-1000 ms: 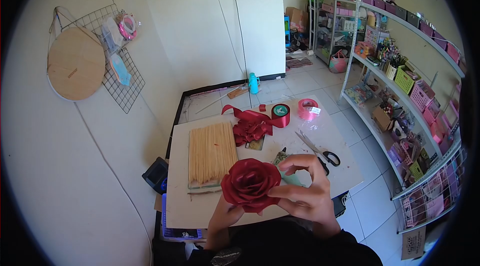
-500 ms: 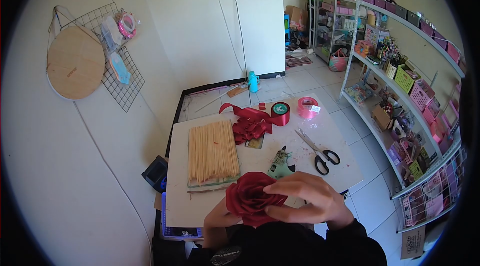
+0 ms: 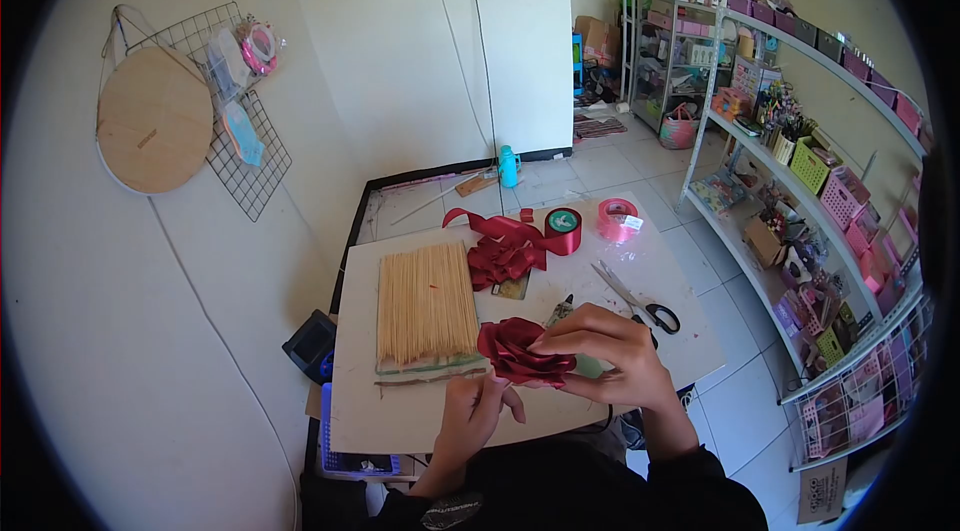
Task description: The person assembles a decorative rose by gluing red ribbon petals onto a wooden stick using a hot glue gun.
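Observation:
A dark red ribbon rose (image 3: 522,352) is held up over the near part of the white board, tilted on its side. My right hand (image 3: 612,356) grips its right side, with fingers on the petals. Below the rose's left edge, my left hand (image 3: 475,416) has its thumb and index fingertips close together at the base; whether something is pinched there is too small to tell. Behind my right hand, the green glue gun (image 3: 590,367) is mostly hidden. Black-handled scissors (image 3: 660,318) lie to the right, partly covered by my right hand.
Thin wooden sticks (image 3: 425,301) lie at the left of the board (image 3: 350,411). Red ribbon pieces (image 3: 505,261), a red ribbon roll (image 3: 563,231) and a pink tape roll (image 3: 617,221) lie farther back. Shelves (image 3: 800,181) stand at the right.
The rose has moved up and right and tilted. My left hand has come out from behind it to its lower left. My right hand has risen slightly and now covers more of the glue gun.

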A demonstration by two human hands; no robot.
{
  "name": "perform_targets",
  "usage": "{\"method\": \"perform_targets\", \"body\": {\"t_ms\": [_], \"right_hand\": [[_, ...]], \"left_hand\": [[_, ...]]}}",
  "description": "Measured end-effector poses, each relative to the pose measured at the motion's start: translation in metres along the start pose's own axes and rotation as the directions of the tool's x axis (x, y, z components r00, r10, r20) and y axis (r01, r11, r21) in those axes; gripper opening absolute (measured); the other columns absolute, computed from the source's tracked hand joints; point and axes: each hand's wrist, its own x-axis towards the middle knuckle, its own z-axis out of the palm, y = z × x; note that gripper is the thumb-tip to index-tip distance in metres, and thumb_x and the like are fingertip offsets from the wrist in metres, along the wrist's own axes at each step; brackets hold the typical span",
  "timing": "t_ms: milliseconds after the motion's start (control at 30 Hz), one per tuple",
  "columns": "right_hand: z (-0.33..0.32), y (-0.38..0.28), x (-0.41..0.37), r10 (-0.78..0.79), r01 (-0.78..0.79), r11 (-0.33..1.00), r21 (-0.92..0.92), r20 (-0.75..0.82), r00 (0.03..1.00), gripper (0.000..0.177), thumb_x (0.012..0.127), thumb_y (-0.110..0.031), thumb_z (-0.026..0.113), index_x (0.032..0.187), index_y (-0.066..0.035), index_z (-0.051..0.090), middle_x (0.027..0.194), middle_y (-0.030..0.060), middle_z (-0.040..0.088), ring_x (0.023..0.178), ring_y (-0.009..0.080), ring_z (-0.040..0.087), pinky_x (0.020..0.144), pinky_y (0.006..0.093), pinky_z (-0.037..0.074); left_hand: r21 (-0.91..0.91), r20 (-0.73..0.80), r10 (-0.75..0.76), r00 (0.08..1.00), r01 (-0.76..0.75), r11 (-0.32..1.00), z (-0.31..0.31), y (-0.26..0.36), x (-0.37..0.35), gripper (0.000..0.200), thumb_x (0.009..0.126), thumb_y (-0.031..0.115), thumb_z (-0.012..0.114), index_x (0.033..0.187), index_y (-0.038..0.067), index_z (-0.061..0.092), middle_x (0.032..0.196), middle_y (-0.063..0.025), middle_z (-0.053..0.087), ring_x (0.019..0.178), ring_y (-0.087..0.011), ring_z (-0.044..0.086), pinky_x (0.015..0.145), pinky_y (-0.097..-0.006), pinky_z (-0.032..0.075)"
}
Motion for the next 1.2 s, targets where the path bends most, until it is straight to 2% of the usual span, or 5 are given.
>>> {"method": "perform_targets", "body": {"t_ms": [200, 500, 567, 833, 1200], "right_hand": [[0.008, -0.001, 0.0, 0.0, 0.0, 1.0, -0.003, 0.01, 1.0, 0.059, 0.061, 0.0, 0.07, 0.114, -0.004, 0.044, 0.104, 0.0156, 0.054, 0.086, 0.0207, 0.058, 0.071, 0.0286, 0.047], [0.01, -0.008, -0.005, 0.006, -0.006, 1.0, -0.006, 0.022, 1.0, 0.06, 0.062, 0.0, 0.07, 0.115, -0.004, 0.042, 0.105, 0.0153, 0.054, 0.088, 0.0209, 0.057, 0.073, 0.0292, 0.047], [0.01, -0.011, -0.007, 0.005, -0.005, 1.0, -0.007, 0.023, 1.0, 0.061, 0.062, 0.0, 0.07, 0.116, -0.004, 0.042, 0.105, 0.0152, 0.054, 0.088, 0.0209, 0.057, 0.073, 0.0293, 0.046], [0.015, -0.017, -0.013, 0.004, -0.004, 1.0, -0.007, 0.026, 1.0, 0.062, 0.062, -0.001, 0.069, 0.117, -0.004, 0.04, 0.106, 0.0149, 0.054, 0.09, 0.0211, 0.056, 0.075, 0.0298, 0.046], [0.022, -0.02, -0.023, 0.008, -0.008, 1.0, -0.009, 0.043, 0.999, 0.065, 0.062, -0.001, 0.069, 0.119, -0.005, 0.038, 0.106, 0.0145, 0.054, 0.093, 0.0213, 0.055, 0.077, 0.0304, 0.045]], "left_hand": [[-0.053, -0.134, 0.037, 0.99, -0.044, 0.998, 0.002, -0.008, 0.002, 0.045, 0.087, 0.009, 0.032, 0.049, 0.0, 0.055, 0.047, -0.0045, 0.054, 0.038, -0.0064, 0.04, 0.041, -0.0215, 0.031], [-0.134, -0.137, 0.131, 0.982, -0.15, 0.98, 0.006, -0.014, 0.002, 0.037, 0.087, 0.009, 0.032, 0.061, 0.0, 0.057, 0.049, -0.004, 0.055, 0.038, -0.0071, 0.041, 0.04, -0.0212, 0.032], [-0.078, -0.253, 0.246, 0.936, -0.273, 0.959, 0.01, -0.011, 0.005, 0.035, 0.086, 0.011, 0.038, 0.058, 0.001, 0.056, 0.047, -0.0027, 0.052, 0.038, -0.0082, 0.041, 0.041, -0.022, 0.033], [0.167, -0.401, 0.371, 0.838, -0.332, 0.928, 0.008, -0.064, -0.004, 0.015, 0.079, 0.016, 0.052, 0.077, 0.001, 0.055, 0.07, -0.0053, 0.056, 0.066, -0.014, 0.054, 0.062, -0.0265, 0.04], [-0.531, -0.174, 0.061, 0.983, -0.146, 0.835, 0.0, -0.064, -0.008, 0.03, 0.076, 0.029, 0.055, 0.093, 0.005, 0.05, 0.086, -0.0091, 0.053, 0.077, -0.0195, 0.053, 0.066, -0.0303, 0.043]]}}
